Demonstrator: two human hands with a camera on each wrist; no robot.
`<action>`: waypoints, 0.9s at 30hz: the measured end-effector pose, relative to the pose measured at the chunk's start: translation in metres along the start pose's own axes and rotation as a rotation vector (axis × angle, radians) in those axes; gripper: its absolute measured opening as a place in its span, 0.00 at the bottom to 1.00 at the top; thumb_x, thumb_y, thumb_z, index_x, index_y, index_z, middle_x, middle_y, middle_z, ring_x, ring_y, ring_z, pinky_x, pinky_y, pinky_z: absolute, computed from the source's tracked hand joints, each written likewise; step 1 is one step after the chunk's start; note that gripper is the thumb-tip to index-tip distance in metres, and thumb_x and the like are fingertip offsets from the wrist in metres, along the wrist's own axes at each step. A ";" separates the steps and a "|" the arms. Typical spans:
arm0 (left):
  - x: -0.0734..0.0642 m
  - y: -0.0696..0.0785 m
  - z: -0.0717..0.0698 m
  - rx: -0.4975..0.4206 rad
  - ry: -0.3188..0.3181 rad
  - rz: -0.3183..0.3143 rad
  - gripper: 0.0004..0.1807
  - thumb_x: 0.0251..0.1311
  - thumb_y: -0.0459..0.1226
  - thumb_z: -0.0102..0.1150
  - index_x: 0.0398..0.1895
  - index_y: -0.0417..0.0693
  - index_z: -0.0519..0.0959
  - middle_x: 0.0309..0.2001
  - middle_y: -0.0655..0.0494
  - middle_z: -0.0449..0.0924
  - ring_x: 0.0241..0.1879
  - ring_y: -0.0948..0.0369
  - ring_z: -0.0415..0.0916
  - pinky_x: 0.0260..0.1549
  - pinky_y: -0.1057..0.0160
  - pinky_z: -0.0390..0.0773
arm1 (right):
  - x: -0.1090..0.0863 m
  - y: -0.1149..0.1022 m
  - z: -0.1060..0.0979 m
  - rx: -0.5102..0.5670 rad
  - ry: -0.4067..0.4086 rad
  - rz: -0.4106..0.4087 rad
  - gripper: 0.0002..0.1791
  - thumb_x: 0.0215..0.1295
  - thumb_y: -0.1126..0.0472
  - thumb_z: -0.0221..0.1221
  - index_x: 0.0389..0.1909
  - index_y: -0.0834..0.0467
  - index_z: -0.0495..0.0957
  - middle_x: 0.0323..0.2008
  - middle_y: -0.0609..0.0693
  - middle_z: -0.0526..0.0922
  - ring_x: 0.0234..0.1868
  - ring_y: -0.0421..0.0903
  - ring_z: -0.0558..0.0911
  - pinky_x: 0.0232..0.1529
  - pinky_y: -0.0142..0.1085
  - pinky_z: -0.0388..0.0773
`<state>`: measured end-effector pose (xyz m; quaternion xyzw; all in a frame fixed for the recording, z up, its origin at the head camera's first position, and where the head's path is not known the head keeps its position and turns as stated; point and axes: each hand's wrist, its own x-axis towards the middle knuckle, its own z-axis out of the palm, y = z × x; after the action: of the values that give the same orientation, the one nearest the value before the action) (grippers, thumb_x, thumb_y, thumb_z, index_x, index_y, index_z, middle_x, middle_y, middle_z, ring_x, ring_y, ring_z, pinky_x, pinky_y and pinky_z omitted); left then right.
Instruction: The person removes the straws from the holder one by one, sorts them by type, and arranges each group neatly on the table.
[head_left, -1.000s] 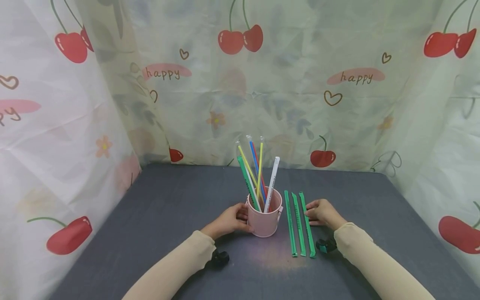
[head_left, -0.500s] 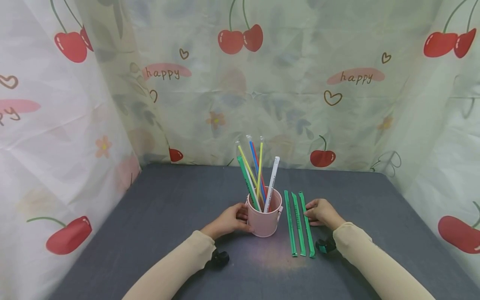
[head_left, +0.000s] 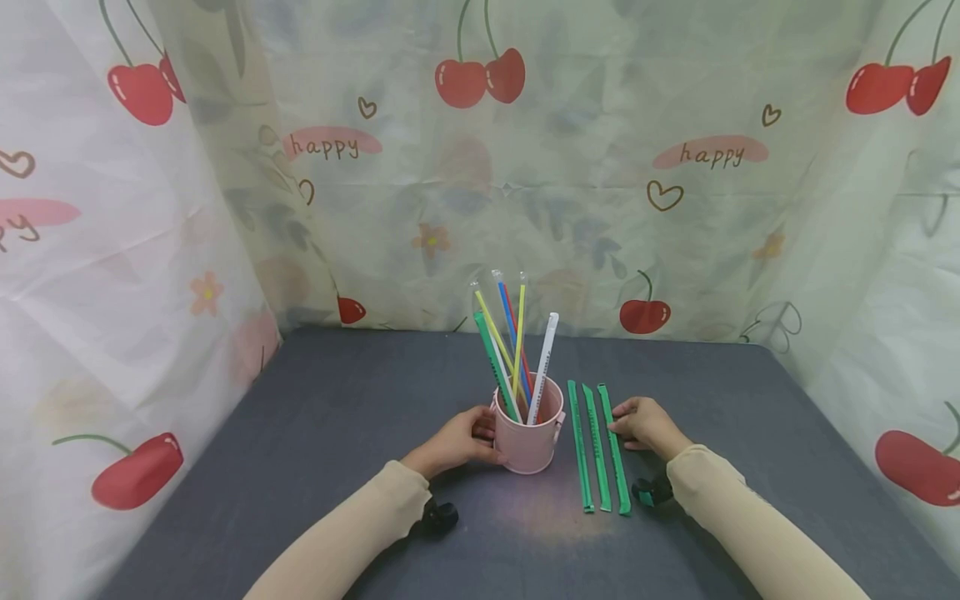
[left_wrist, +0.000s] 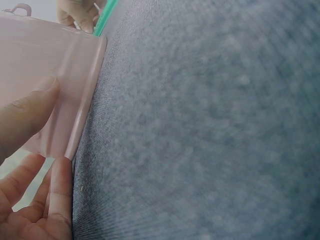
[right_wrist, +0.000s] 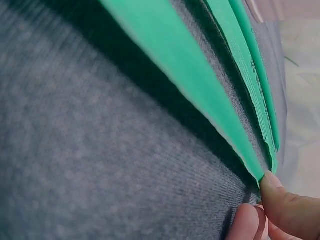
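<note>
A small pink bucket [head_left: 525,450] stands upright on the dark table, holding several wrapped straws [head_left: 519,342] in green, white, yellow, blue and red. My left hand [head_left: 457,440] grips its left side low down; in the left wrist view the thumb [left_wrist: 30,115] lies across the wall and the fingers reach round behind near the base. To the right of the bucket, three green paper-wrapped straws lie side by side, roughly parallel. My right hand [head_left: 648,427] pinches the rightmost green straw [right_wrist: 200,90] at its right edge, between thumb [right_wrist: 287,202] and fingers.
The dark grey table [head_left: 360,392] reaches back to a white curtain [head_left: 570,150] printed with cherries, which also hangs along both sides. Black wrist devices [head_left: 440,518] sit under both cuffs, close to the table top.
The right hand and the rightmost green straw shift very slightly. The left hand and the bucket stay where they were.
</note>
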<state>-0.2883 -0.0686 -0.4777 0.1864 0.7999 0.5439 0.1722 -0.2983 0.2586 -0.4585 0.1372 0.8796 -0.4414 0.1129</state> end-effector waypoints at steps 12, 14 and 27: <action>0.001 -0.001 0.000 -0.009 -0.008 0.008 0.36 0.49 0.34 0.73 0.62 0.38 0.68 0.52 0.45 0.76 0.51 0.55 0.75 0.54 0.55 0.79 | -0.007 -0.003 -0.003 0.046 -0.030 -0.036 0.15 0.63 0.68 0.61 0.49 0.68 0.72 0.38 0.58 0.80 0.36 0.47 0.82 0.32 0.39 0.83; 0.001 -0.002 0.000 -0.009 -0.008 0.010 0.36 0.49 0.34 0.73 0.62 0.38 0.68 0.52 0.45 0.76 0.51 0.55 0.75 0.54 0.55 0.79 | -0.007 -0.002 -0.002 0.054 -0.027 -0.033 0.15 0.63 0.69 0.61 0.49 0.68 0.72 0.37 0.57 0.80 0.36 0.46 0.82 0.32 0.39 0.83; 0.002 -0.002 -0.001 -0.007 -0.005 0.000 0.36 0.48 0.35 0.74 0.61 0.39 0.68 0.51 0.47 0.77 0.50 0.56 0.76 0.53 0.55 0.79 | -0.008 -0.003 -0.004 0.090 -0.037 -0.015 0.16 0.63 0.69 0.60 0.50 0.68 0.72 0.37 0.56 0.80 0.34 0.44 0.81 0.33 0.38 0.84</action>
<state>-0.2909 -0.0687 -0.4801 0.1869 0.7975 0.5464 0.1749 -0.2924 0.2589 -0.4511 0.1272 0.8577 -0.4836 0.1195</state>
